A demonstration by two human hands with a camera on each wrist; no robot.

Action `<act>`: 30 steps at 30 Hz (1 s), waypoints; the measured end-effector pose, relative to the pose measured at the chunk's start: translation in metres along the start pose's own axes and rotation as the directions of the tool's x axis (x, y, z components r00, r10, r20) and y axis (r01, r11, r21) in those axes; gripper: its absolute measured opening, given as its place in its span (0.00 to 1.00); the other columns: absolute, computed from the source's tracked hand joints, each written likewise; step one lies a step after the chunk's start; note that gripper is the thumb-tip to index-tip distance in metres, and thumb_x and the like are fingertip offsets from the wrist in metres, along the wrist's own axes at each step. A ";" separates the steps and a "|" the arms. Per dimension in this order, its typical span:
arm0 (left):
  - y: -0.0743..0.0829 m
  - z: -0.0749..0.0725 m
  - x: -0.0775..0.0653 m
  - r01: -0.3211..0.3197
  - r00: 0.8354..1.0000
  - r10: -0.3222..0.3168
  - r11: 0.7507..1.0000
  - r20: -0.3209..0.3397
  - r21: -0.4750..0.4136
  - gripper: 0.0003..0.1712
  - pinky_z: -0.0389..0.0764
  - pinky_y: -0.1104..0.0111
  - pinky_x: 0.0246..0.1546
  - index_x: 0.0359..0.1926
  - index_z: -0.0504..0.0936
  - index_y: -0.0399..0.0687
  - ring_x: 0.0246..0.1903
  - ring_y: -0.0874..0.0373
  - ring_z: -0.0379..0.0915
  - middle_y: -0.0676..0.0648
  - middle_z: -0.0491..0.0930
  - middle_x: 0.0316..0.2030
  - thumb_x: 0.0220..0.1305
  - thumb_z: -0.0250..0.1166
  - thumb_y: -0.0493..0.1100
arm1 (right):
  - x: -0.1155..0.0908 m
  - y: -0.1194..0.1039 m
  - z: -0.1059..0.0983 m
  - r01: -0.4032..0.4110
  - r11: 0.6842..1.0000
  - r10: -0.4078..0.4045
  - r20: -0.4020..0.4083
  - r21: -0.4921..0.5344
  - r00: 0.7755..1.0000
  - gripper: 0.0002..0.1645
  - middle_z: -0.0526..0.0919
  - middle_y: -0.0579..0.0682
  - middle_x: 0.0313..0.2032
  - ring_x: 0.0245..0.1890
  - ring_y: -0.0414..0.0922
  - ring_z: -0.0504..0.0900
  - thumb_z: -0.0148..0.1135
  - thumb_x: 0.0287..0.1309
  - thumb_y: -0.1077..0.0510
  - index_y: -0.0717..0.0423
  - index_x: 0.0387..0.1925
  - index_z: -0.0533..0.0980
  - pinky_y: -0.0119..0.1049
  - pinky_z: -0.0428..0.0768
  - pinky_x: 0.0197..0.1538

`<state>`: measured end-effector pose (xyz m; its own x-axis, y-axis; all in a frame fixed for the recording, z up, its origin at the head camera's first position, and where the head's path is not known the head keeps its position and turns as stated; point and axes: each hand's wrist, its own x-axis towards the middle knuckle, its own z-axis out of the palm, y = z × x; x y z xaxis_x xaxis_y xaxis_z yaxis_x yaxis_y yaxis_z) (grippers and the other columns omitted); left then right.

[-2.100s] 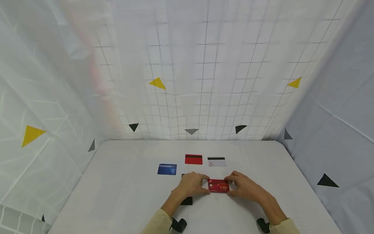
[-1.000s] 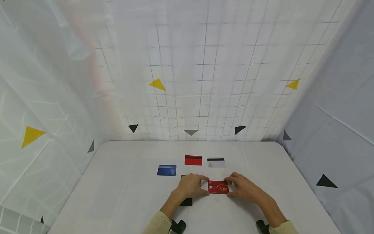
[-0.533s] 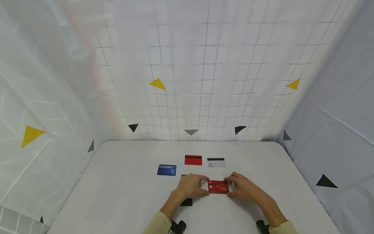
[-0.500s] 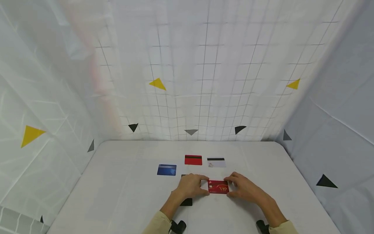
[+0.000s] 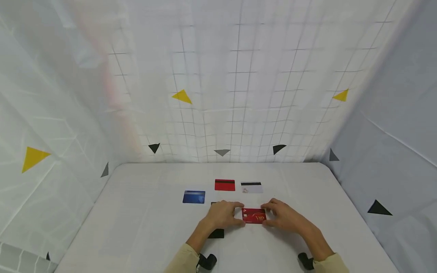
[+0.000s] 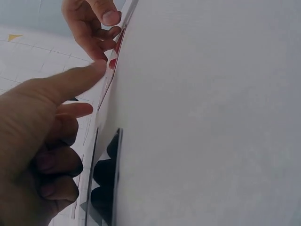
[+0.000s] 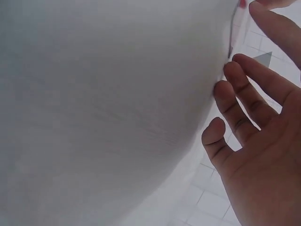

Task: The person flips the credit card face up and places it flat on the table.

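Note:
A red card (image 5: pixel 254 216) printed with a chip and "VIP" lies face up on the white table, in the head view. My left hand (image 5: pixel 222 214) holds its left end, index fingertip at the upper corner and thumb at the lower one. At the opposite end my right hand (image 5: pixel 283 216) holds the two right corners the same way. The left wrist view shows the left thumb (image 6: pixel 80 80) right at the card's edge, the other fingers bent. In the right wrist view the right hand's fingers (image 7: pixel 249 94) are spread. A black card (image 5: pixel 216 233) is partly hidden under the left hand.
Behind the hands lie a blue card (image 5: pixel 194 197), a red card with a dark stripe (image 5: pixel 224 185) and a white striped card (image 5: pixel 252 187). White sheeting (image 5: pixel 218 76) with grid lines and triangles stands round the table (image 5: pixel 143 212).
The whole head view has shifted slightly. Both hands stay at the red VIP card's ends, the right fingertips slightly nearer to the left hand. The other cards lie as before.

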<state>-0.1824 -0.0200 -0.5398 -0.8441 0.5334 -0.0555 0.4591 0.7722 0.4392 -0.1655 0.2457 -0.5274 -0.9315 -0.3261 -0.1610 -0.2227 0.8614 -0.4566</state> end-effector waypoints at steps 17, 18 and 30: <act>-0.004 -0.012 0.013 0.022 0.994 -0.027 0.998 -0.105 -0.052 0.35 0.69 0.72 0.19 0.66 0.76 0.65 0.18 0.66 0.68 0.62 0.73 0.20 0.59 0.69 0.65 | 0.009 0.000 -0.016 0.044 0.998 -0.041 -0.066 0.050 0.997 0.36 0.78 0.45 0.43 0.39 0.43 0.75 0.73 0.56 0.43 0.53 0.63 0.76 0.35 0.75 0.38; -0.005 -0.012 0.014 0.027 0.994 -0.033 0.998 -0.105 -0.052 0.35 0.69 0.72 0.19 0.66 0.76 0.65 0.18 0.66 0.68 0.62 0.73 0.20 0.60 0.69 0.65 | 0.010 0.000 -0.016 0.035 0.998 -0.031 -0.067 0.052 0.997 0.36 0.78 0.45 0.43 0.39 0.43 0.75 0.73 0.56 0.43 0.52 0.63 0.76 0.36 0.75 0.38; -0.010 -0.015 0.028 0.033 0.990 -0.036 0.999 -0.137 -0.023 0.35 0.68 0.72 0.18 0.66 0.77 0.61 0.17 0.66 0.67 0.61 0.73 0.19 0.61 0.69 0.64 | 0.023 0.001 -0.022 -0.006 0.995 0.015 -0.092 0.099 0.996 0.35 0.79 0.48 0.45 0.40 0.45 0.74 0.73 0.57 0.44 0.52 0.64 0.75 0.38 0.75 0.36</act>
<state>-0.2151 -0.0176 -0.5318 -0.8902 0.4526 0.0520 0.4241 0.7813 0.4579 -0.1934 0.2474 -0.5125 -0.9571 -0.2763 -0.0869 -0.1878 0.8205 -0.5399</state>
